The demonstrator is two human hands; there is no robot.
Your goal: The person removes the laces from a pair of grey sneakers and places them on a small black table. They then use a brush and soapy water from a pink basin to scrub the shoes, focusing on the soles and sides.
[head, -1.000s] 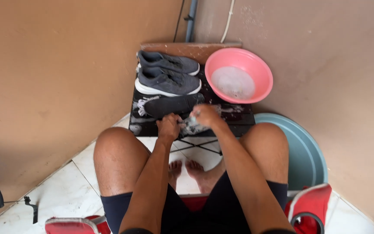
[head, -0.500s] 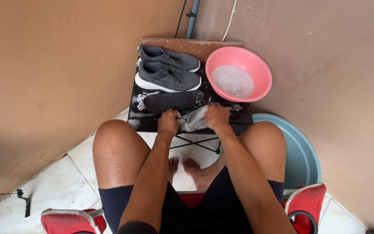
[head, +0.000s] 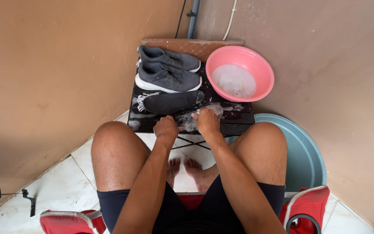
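Note:
I sit at a small black folding table (head: 239,119). My left hand (head: 166,129) grips the near end of a foam-covered grey insole (head: 187,121) at the table's front edge. My right hand (head: 207,121) is closed over the insole's other end; whether it also holds something is hidden. A second, dark insole (head: 169,103) lies flat just beyond my hands, with white laces (head: 141,100) at its left. Two grey sneakers (head: 167,71) with white soles stand side by side at the back of the table.
A pink basin (head: 262,65) with soapy water stands at the table's back right. A pale blue tub (head: 308,156) sits on the tiled floor by my right knee. Brown walls close in left, back and right. I sit on a red seat (head: 72,221).
My right hand has slid a little right and then back toward me over the soapy insole. My left hand has stayed at the insole's near end. The shoes and basin have not moved.

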